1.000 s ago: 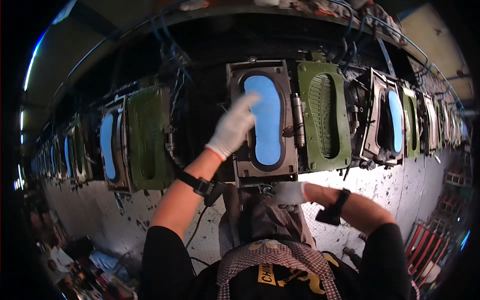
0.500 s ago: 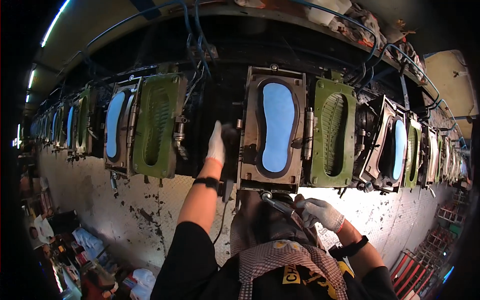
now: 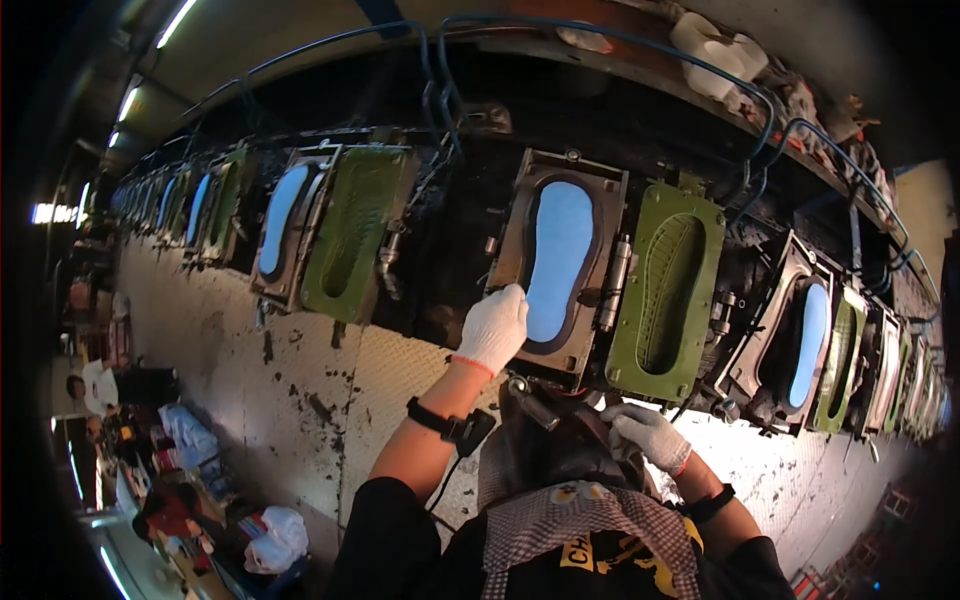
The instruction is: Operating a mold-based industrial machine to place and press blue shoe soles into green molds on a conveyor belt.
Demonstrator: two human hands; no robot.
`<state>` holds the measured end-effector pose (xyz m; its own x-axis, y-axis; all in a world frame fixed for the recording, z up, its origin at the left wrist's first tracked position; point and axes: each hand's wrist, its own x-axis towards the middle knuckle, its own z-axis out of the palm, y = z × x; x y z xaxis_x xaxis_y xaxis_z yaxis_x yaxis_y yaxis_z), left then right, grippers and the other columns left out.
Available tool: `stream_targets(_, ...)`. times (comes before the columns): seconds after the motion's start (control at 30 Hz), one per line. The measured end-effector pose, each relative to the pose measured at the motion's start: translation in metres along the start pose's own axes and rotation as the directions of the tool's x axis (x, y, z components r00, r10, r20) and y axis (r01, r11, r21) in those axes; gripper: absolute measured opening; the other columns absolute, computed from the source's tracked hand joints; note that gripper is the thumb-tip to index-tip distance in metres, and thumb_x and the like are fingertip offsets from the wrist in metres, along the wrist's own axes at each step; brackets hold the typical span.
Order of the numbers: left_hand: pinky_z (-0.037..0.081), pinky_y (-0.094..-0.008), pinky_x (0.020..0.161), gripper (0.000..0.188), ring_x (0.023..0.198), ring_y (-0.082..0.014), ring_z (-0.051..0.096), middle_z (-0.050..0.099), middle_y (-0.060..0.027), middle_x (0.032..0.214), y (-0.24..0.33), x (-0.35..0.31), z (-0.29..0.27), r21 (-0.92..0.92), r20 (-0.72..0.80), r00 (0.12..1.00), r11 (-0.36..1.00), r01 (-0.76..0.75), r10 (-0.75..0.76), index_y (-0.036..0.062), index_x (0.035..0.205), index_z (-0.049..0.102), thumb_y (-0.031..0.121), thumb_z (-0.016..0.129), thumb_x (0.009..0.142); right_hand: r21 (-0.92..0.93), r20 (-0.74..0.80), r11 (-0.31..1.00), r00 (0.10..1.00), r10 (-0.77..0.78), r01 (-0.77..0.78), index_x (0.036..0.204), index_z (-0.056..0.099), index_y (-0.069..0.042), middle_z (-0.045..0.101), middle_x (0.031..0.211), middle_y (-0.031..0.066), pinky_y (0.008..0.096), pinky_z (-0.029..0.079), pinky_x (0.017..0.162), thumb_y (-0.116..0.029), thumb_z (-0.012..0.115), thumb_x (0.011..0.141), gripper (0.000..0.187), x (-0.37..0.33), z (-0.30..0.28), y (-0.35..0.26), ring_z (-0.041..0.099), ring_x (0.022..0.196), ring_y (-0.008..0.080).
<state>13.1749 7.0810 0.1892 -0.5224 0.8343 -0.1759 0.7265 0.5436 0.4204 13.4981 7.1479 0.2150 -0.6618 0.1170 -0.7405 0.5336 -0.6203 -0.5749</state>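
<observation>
A blue shoe-sole-shaped insert (image 3: 561, 262) lies within a dark rim in an open metal mould (image 3: 612, 215). My left hand (image 3: 493, 330), in a white glove with an orange cuff, is closed at the mould's lower left corner. Whatever its fingers may hold is hidden. My right hand (image 3: 650, 437), gloved too, is low and to the right, in front of my apron. Its fingers are curled, and their contents cannot be made out. A metal handle (image 3: 535, 403) sticks out from the mould's near edge, left of my right hand and apart from it.
Joined by a hinge, a green mould half (image 3: 665, 290) with a ribbed sole cavity lies to the right. More moulds line both sides, including a green one (image 3: 358, 235) on the left. Blue bent pipes (image 3: 600, 28) arch above. Bags and goods (image 3: 275, 540) lie at lower left.
My left hand has moved right and nearer from the gap beside the mould to its corner, closing its fingers. The right hand has shifted slightly. The whole view has tilted.
</observation>
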Motion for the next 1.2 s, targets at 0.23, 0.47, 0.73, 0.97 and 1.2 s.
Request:
stream_targets(0.23, 0.056, -0.039, 0.066, 0.013, 0.068, -0.0256, 0.072, 0.068, -0.0156, 0.074, 0.002, -0.021, 0.01, -0.37, -0.121, 0.969, 0.915, 0.158, -0.216, 0.0036, 0.088, 0.065, 0.016, 0.066, 0.089, -0.039, 0.155, 0.994, 0.983, -0.097, 0.105, 0.125, 0.06, 0.004, 0.064, 0.09, 0.0058, 0.0312, 0.056, 0.07, -0.022, 0.058, 0.104, 0.034, -0.008, -0.034, -0.003, 0.064, 0.077, 0.0147)
stream_targets(0.47, 0.054, -0.0415, 0.074, 0.022, 0.083, -0.0343, 0.07, 0.07, -0.0202, 0.086, 0.007, -0.017, 0.0, -0.265, -0.073, 0.99, 0.959, 0.097, -0.12, 0.0036, 0.099, 0.065, 0.025, 0.067, 0.092, -0.031, 0.12, 0.995, 0.989, -0.09, 0.094, 0.126, 0.059, 0.007, 0.065, 0.094, 0.0076, 0.0312, 0.055, 0.071, -0.02, 0.058, 0.103, 0.035, -0.022, -0.045, -0.019, 0.064, 0.078, 0.0156)
stream_targets(0.73, 0.055, -0.0449, 0.072, 0.022, 0.082, -0.04, 0.07, 0.07, -0.0208, 0.086, -0.04, -0.074, -0.024, -0.252, 0.116, 0.993, 0.966, 0.05, -0.021, 0.003, 0.09, 0.067, 0.025, 0.067, 0.087, -0.672, 0.003, 0.606, 0.82, -0.573, 0.426, 0.127, 0.064, 0.0, 0.07, 0.091, 0.0142, 0.0339, 0.059, 0.07, -0.019, 0.057, 0.101, 0.033, 0.076, -0.021, -0.129, 0.07, 0.076, 0.0236)
stream_targets(0.97, 0.054, -0.0478, 0.082, 0.041, 0.095, -0.0374, 0.071, 0.071, -0.024, 0.094, -0.209, -0.106, -0.041, 0.064, 0.62, 0.765, 0.983, 0.171, -0.173, 0.0031, 0.096, 0.073, 0.042, 0.059, 0.094, -0.833, 0.469, -0.511, 0.758, -0.452, 0.211, 0.105, 0.07, -0.008, 0.067, 0.107, 0.0132, 0.0431, 0.06, 0.074, -0.01, 0.064, 0.09, 0.016, 0.234, 0.03, -0.313, 0.07, 0.095, 0.0318)
stream_targets(1.2, 0.053, -0.0496, 0.091, 0.045, 0.103, -0.0426, 0.067, 0.071, -0.023, 0.109, -0.222, -0.113, -0.002, -0.203, 0.365, 0.895, 0.916, 0.346, -0.257, 0.0013, 0.11, 0.067, 0.042, 0.059, 0.094, -0.543, 0.41, -0.801, 0.912, 0.009, 0.252, 0.1, 0.067, -0.003, 0.066, 0.097, 0.0163, 0.0387, 0.059, 0.072, -0.007, 0.07, 0.079, 0.022, 0.263, 0.025, -0.329, 0.07, 0.093, 0.0302)
